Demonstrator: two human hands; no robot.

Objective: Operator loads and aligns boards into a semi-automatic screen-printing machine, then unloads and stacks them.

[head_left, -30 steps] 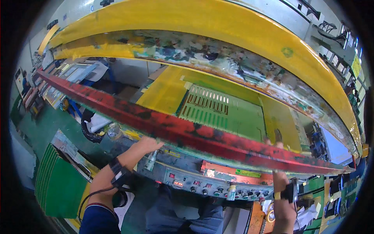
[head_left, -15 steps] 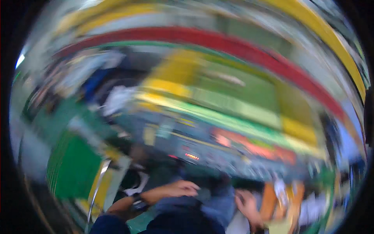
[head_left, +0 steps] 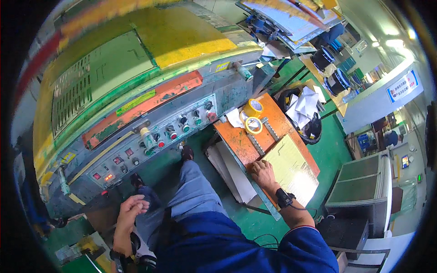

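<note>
My right hand rests at the left edge of a stack of pale yellow-green printed sheets, its fingers spread and slightly bent. The stack lies on a worn orange tabletop. Two rolls of yellow tape sit at the table's far end, by a metal strip. On the left, my left hand hangs in the air below the machine's control panel. Its fingers are loosely bent, and nothing shows in them.
A large yellow-and-green machine fills the left and far side, with knobs and buttons along its front. Right of the table stands a black bin with crumpled paper. Framed screens lean farther right. White sheets stand under the table.
The view has swung to the right and sharpened. My right hand has come to the stack of sheets on the orange table. My left hand now hangs lower left.
</note>
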